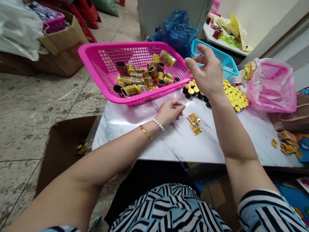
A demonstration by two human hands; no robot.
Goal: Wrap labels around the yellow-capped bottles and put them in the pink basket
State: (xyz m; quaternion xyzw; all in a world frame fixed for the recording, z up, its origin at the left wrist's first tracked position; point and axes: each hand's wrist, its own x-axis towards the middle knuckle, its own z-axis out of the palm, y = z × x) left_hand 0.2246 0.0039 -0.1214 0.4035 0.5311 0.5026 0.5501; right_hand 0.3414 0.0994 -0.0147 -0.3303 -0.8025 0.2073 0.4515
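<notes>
A striped sleeve (272,215) and striped clothing over the lap (171,211) lie nearest the camera. Beyond them, the hands rest at or above a white marble-patterned bench (168,145). The left hand (170,111) rests on the bench, fingers loosely curled, with nothing visible between them. The right hand (205,72) is raised above the bench, fingers spread and thumb apart, pinching nothing.

A yellow-and-black tube (167,59) is in the air just left of the right hand, above a pink basket (121,43). Its long axis tilts, its higher end toward the left hand's side. Many similar tubes (137,81) lie heaped in the basket, ahead of the left hand, pointing in mixed directions.

A small stack of yellow packets (194,124) sits just beside the left hand. Dark jars with yellow lids (193,92) stand below the right hand, with more yellow lids (235,95) massed to its right. As found, most tubes are in the basket and few packets are on the bench; the amount remaining cannot be determined.
</notes>
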